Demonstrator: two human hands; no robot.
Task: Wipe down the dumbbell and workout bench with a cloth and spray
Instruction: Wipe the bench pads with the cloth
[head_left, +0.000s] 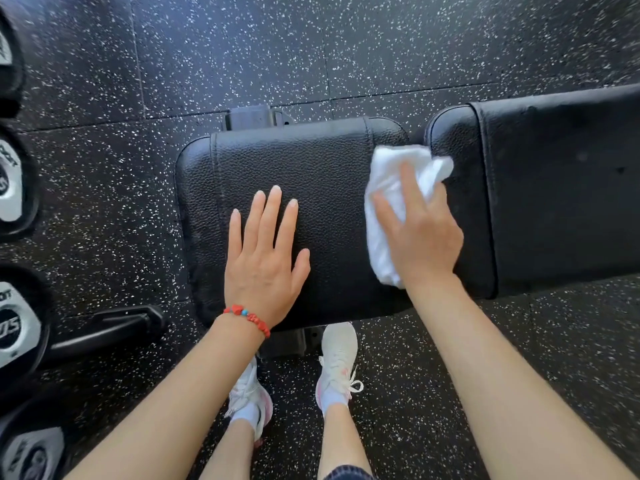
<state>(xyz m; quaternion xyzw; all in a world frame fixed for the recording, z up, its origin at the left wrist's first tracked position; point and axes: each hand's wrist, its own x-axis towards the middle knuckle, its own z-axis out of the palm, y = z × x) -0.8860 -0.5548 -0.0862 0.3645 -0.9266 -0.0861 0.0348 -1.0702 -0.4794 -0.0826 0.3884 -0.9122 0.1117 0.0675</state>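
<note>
Right hand (420, 230) fingers curl over a crumpled white cloth (391, 202), pressing it on the black padded leather bench seat (311, 168) at its right edge. Left hand (265, 258) lies flat mid-seat, fingers straight, slightly spread. Dumbbell ends (14, 192) cut off at left.

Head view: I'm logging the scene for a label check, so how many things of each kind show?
Hands: 2, left hand, right hand
Bench pads: 2, and
White cloth: 1
Shoes: 2, and
Dumbbell ends at left edge: 5, one at
Total: 12
</note>
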